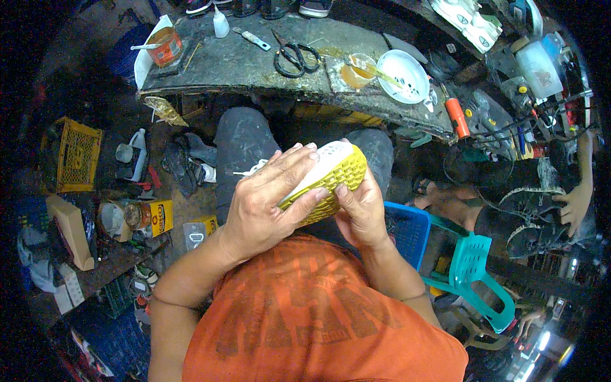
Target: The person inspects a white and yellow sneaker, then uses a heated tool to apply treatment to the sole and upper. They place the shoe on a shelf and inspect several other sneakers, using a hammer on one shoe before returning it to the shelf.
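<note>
Above my lap I hold a shoe [331,184] with a yellow patterned sole and a white side, tilted so the sole faces me. My left hand [267,197] lies across its upper, with the thumb pressed on the sole's edge. At the other end my right hand [363,210] grips it from the right, its thumb on the yellow tread. A white lace [249,169] sticks out past my left hand. Much of the upper is hidden under my fingers.
Ahead, a worn workbench [235,73] bears scissors [296,59], a small white bottle [220,23], a cup of amber liquid [358,71] with a brush, a white bowl [403,76] and a red can [167,48]. A green chair [471,258] stands right, near another person's hand [576,207]. A yellow crate [79,155] is left.
</note>
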Tool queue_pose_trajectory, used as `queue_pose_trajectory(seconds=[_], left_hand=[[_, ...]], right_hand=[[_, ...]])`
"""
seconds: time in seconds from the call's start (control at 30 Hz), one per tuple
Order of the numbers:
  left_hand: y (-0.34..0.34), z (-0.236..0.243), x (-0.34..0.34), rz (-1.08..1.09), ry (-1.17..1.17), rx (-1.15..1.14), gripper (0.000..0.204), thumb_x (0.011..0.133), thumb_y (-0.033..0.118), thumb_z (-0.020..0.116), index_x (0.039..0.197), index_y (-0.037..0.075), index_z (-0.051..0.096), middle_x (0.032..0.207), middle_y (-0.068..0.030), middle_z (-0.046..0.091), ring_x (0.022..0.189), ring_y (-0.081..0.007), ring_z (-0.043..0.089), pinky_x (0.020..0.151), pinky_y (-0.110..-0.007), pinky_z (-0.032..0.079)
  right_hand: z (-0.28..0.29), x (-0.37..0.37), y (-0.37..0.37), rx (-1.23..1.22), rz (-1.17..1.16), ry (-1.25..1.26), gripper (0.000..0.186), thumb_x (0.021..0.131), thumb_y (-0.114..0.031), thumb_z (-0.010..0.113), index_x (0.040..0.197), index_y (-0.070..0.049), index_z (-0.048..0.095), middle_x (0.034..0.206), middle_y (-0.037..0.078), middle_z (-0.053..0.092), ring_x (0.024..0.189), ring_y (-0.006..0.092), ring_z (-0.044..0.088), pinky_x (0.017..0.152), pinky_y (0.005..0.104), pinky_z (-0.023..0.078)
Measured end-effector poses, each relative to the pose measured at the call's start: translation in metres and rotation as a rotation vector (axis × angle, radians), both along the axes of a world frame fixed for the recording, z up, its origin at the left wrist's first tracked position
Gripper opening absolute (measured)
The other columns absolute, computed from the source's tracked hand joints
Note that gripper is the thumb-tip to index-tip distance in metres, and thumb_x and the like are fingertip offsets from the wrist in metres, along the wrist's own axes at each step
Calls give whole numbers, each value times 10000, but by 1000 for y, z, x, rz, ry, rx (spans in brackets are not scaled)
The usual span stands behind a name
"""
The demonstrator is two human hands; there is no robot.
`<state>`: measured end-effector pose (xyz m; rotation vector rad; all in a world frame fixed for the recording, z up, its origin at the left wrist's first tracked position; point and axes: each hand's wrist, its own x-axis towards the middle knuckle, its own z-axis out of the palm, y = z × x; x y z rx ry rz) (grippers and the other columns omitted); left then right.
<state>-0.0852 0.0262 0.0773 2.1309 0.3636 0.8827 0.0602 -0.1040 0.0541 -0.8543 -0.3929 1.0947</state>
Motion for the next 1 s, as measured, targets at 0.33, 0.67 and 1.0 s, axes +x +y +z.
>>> queue_pose_trajectory(seconds=[0.33,0.67,1.0], left_hand=[[-8,12,-3,-26,-73,-119,339,852,57,796,1156,-72,723,1238,-284,704,1135,-359,725,984,-390,564],[-21,22,-16,-42,-97,-139,267,855,11,767,1103,-82,731,1214,-278,717,1134,-368,725,993,-410,558],[-34,33,-31,-73,-145,-100,367,864,78,785,1185,-81,703,1273,-312,671,1171,-415,693,1007,-477,535]], right_hand=[[5,-7,-8,-13,-22,-50,868,928,-163,796,1604,-16,270,1470,125,544,1343,241,543,1156,403,418],[14,-20,-25,-89,-74,-185,962,891,-248,844,1600,25,254,1450,146,544,1342,249,535,1153,394,415],[17,-24,-32,43,-6,-285,1002,856,-228,867,1603,23,248,1515,224,499,1415,357,493,1174,470,409]])
